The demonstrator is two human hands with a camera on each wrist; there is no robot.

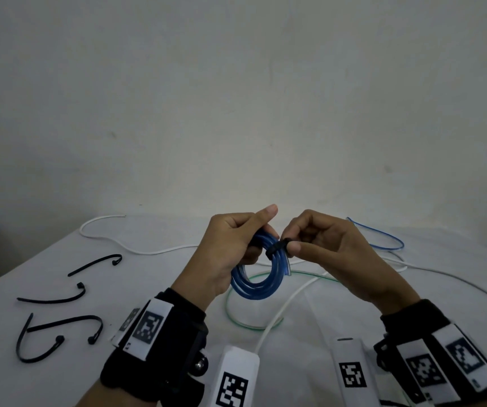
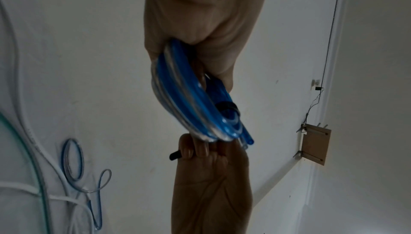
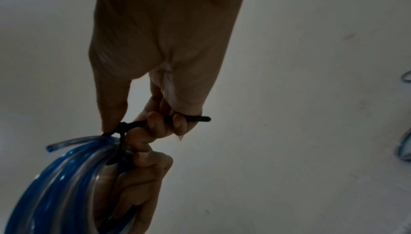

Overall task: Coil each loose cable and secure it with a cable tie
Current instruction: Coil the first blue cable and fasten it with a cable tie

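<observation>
Blue cable point(image 1: 255, 284) coiled (translucent) — black tie point(image 1: 277, 248) wrapped round.

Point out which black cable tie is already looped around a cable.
The cable tie around the blue coil, pinched by the right hand; the four spare ties lie loose on the table's left.

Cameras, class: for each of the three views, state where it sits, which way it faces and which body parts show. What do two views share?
Head: worn on the head, facing forward and down at the table; both hands and wrist straps show.
Left wrist: looks along the left hand at the blue coil.
Right wrist: looks along the right hand at the black cable tie.
Shared: both wrist views show coil and tie.
</observation>
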